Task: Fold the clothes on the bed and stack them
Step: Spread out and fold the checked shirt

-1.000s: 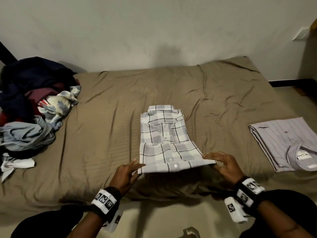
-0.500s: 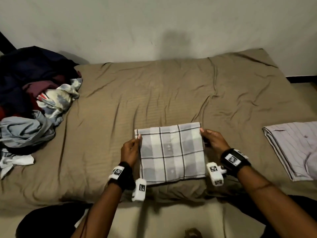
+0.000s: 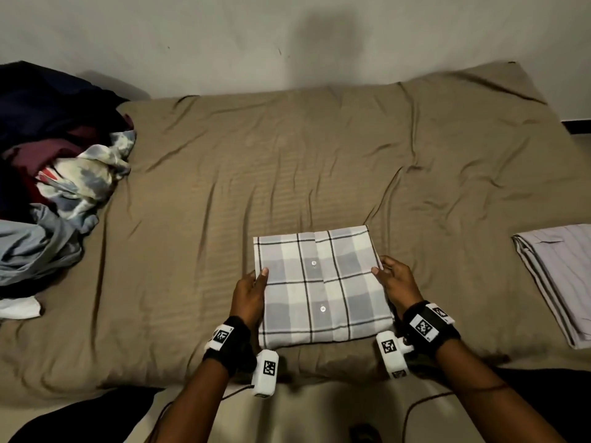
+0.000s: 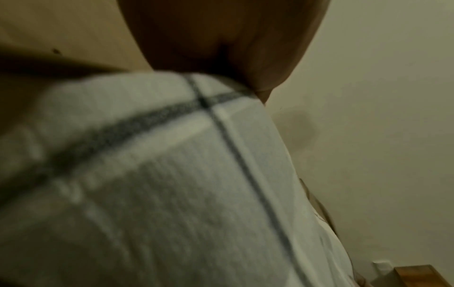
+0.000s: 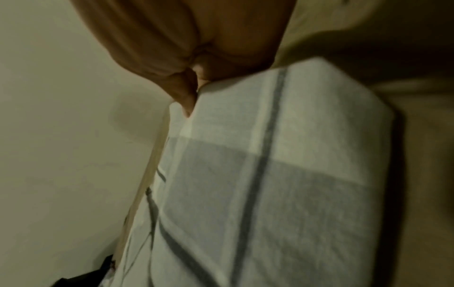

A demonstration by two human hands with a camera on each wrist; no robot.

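Folded plaid shirt [image 3: 321, 287] gripped at both side edges, left hand [image 3: 248, 295] and right hand [image 3: 396, 284], fingers curled under, thumbs on top. Layers should be kept pinched and level for carrying rightward of the grip onto striped shirt [image 3: 563, 279].

Grey-white plaid shirt [image 3: 319, 286] on tan bedsheet [image 3: 256, 174].

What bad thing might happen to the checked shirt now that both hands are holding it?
1. The left hand and right hand hold the folded checked shirt only at its side edges, so its layers might sag open when lifted.
2. The striped shirt lies at the bed's right edge; stacking there carelessly might push it off.
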